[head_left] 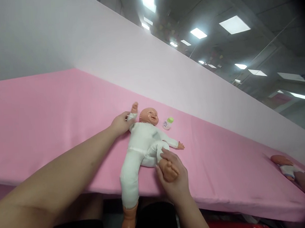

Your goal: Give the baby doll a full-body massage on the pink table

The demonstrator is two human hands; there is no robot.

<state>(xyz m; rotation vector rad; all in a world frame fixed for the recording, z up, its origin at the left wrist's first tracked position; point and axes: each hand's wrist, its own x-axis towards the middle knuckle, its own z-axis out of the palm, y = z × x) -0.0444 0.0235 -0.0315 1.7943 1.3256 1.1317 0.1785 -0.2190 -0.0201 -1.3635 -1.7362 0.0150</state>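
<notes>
A baby doll (142,138) with a white cloth body and plastic head, hands and feet lies on its back on a pink-covered table (95,107). My left hand (122,123) is closed around its raised arm, at the white sleeve below the plastic hand. Around the lower part of the doll's bent leg, my right hand (173,171) is wrapped, with the plastic foot (169,170) showing between thumb and fingers. The other leg (129,184) stretches down over the table's front edge. Beside the doll's head lies a small bottle (168,123) with a green cap.
A white wall panel (149,66) runs along the table's back. Far right on the table, another doll (283,162) lies near a blurred arm. My legs are under the front edge, and something red (226,226) shows below the table at the right.
</notes>
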